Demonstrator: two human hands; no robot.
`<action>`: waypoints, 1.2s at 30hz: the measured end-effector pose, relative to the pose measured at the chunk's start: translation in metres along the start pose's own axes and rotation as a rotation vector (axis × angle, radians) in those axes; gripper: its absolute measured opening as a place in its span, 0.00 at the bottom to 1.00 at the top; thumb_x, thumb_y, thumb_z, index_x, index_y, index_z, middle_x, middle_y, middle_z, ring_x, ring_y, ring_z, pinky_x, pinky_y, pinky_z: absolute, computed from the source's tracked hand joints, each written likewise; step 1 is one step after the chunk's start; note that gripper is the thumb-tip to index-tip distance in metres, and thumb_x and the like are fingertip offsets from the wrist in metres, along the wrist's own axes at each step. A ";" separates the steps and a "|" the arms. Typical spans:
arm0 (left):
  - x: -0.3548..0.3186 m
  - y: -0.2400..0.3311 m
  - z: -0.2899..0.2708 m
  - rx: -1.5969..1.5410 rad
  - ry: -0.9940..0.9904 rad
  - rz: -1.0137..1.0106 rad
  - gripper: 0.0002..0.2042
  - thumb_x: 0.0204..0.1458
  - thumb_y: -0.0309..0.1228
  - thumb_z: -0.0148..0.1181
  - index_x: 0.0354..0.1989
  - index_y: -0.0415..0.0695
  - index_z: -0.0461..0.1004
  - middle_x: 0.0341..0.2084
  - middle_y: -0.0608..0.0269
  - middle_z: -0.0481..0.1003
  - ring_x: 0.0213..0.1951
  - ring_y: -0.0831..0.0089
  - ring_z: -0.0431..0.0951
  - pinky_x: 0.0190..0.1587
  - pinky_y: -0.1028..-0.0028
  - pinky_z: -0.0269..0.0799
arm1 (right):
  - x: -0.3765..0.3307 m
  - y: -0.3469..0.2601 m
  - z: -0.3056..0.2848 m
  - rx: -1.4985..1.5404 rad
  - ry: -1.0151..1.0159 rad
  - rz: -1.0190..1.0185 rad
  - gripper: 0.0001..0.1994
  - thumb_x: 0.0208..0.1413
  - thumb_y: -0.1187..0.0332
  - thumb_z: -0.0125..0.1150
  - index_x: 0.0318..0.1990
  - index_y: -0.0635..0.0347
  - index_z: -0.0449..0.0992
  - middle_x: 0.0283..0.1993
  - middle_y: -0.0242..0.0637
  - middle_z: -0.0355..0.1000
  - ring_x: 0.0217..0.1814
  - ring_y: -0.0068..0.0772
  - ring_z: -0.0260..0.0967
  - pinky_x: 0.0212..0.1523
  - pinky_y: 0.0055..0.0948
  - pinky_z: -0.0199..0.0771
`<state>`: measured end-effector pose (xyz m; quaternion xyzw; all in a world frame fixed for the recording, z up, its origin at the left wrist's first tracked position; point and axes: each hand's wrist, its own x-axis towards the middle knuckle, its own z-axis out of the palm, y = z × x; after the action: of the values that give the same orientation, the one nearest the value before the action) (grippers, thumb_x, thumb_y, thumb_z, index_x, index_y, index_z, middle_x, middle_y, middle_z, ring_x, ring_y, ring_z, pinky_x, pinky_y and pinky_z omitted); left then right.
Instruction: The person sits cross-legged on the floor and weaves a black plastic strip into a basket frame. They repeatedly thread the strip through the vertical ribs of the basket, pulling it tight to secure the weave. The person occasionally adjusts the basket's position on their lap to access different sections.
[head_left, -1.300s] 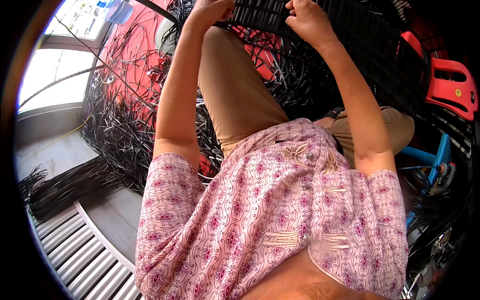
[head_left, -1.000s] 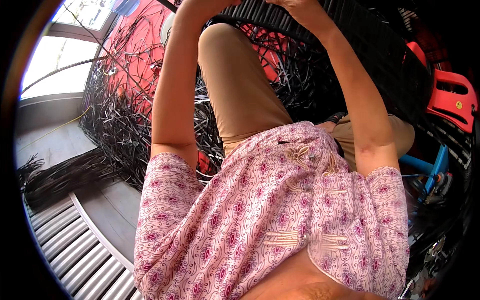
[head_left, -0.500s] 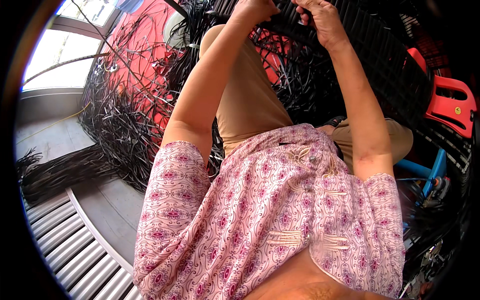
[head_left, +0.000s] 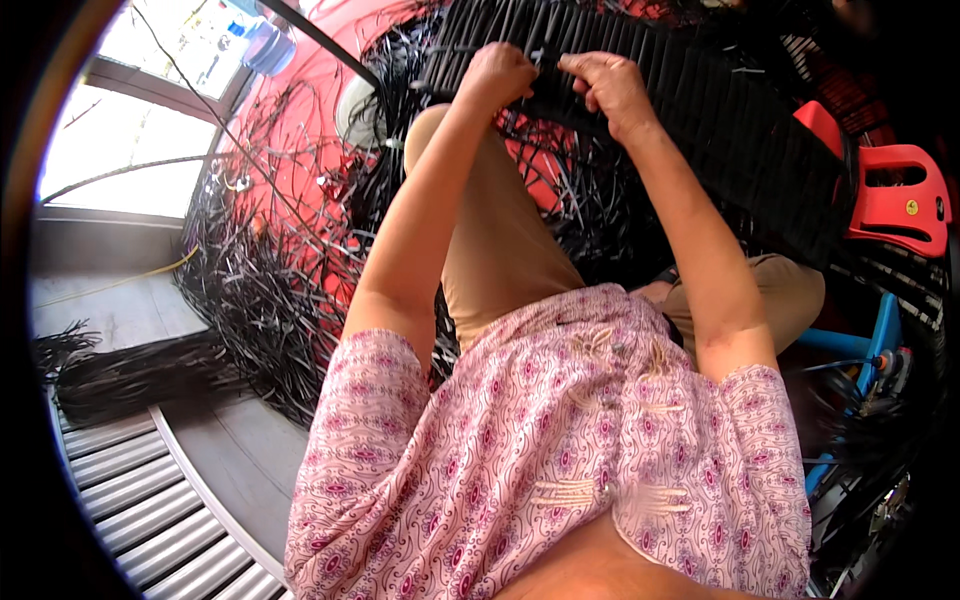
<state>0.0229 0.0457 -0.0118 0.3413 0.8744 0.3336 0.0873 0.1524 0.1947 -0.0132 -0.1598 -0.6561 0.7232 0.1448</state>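
Observation:
A panel of black woven plastic strips (head_left: 690, 120) stretches from the top middle toward the right, beyond my knees. Over its left part, my left hand (head_left: 497, 78) is closed, fingers bent toward the panel; whatever is in them is too small to make out. Close by on the right, my right hand (head_left: 614, 94) has its forefinger and thumb pressed together at the panel, pointing at the left hand. Its other fingers curl under. A short gap with dark strips and a small pale spot lies between the two hands.
Loose black strips (head_left: 270, 330) lie heaped on the red floor (head_left: 290, 110) to the left. A bundle of strips (head_left: 140, 375) rests near a slatted metal surface (head_left: 140, 490). On the right are a red plastic chair (head_left: 900, 205) and a blue frame (head_left: 882, 330). A pole (head_left: 320, 40) slants at the top.
Both hands now show lower in the picture, as the whole view has shifted, and more of the panel appears. My right forefinger now reaches out toward the left hand.

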 end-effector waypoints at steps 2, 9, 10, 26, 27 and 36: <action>0.000 -0.003 -0.005 -0.018 -0.068 -0.032 0.11 0.52 0.34 0.63 0.33 0.36 0.81 0.19 0.59 0.80 0.20 0.74 0.79 0.25 0.73 0.74 | 0.006 0.003 0.007 -0.209 0.046 -0.061 0.12 0.53 0.62 0.69 0.31 0.63 0.82 0.20 0.28 0.72 0.18 0.16 0.64 0.19 0.19 0.62; -0.001 -0.004 0.000 -0.134 -0.052 -0.091 0.12 0.52 0.33 0.59 0.30 0.35 0.81 0.20 0.55 0.80 0.25 0.68 0.83 0.35 0.68 0.78 | 0.015 0.005 0.013 -0.675 0.179 -0.218 0.13 0.43 0.60 0.63 0.23 0.61 0.82 0.25 0.52 0.76 0.31 0.50 0.79 0.38 0.40 0.79; -0.002 -0.001 -0.001 -0.143 -0.054 -0.099 0.11 0.52 0.33 0.59 0.31 0.35 0.81 0.20 0.55 0.80 0.25 0.69 0.83 0.34 0.68 0.78 | 0.018 0.006 0.013 -0.701 0.188 -0.236 0.13 0.43 0.60 0.63 0.24 0.62 0.82 0.25 0.53 0.76 0.32 0.53 0.79 0.39 0.41 0.79; -0.001 -0.015 -0.009 -0.387 -0.184 -0.145 0.10 0.54 0.32 0.65 0.38 0.37 0.80 0.26 0.66 0.79 0.24 0.80 0.78 0.27 0.80 0.73 | 0.044 0.017 0.018 -0.880 0.026 -0.042 0.13 0.49 0.60 0.64 0.38 0.58 0.84 0.42 0.54 0.79 0.48 0.51 0.78 0.50 0.43 0.78; -0.002 -0.013 -0.011 -0.377 -0.186 -0.155 0.10 0.54 0.32 0.66 0.37 0.37 0.80 0.26 0.66 0.79 0.24 0.80 0.78 0.27 0.80 0.73 | 0.043 0.017 0.021 -0.924 0.036 -0.038 0.14 0.49 0.61 0.64 0.39 0.58 0.84 0.43 0.53 0.79 0.49 0.51 0.78 0.50 0.43 0.78; -0.010 -0.024 -0.032 -0.539 0.031 -0.237 0.07 0.52 0.27 0.66 0.34 0.36 0.79 0.26 0.59 0.81 0.27 0.72 0.83 0.29 0.76 0.79 | 0.014 -0.013 0.053 -1.240 0.059 -0.321 0.11 0.52 0.66 0.58 0.39 0.60 0.82 0.41 0.51 0.79 0.47 0.55 0.78 0.48 0.46 0.79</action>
<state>0.0051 0.0093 -0.0040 0.1963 0.7893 0.5464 0.1999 0.1172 0.1540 0.0033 -0.1335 -0.9641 0.1740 0.1500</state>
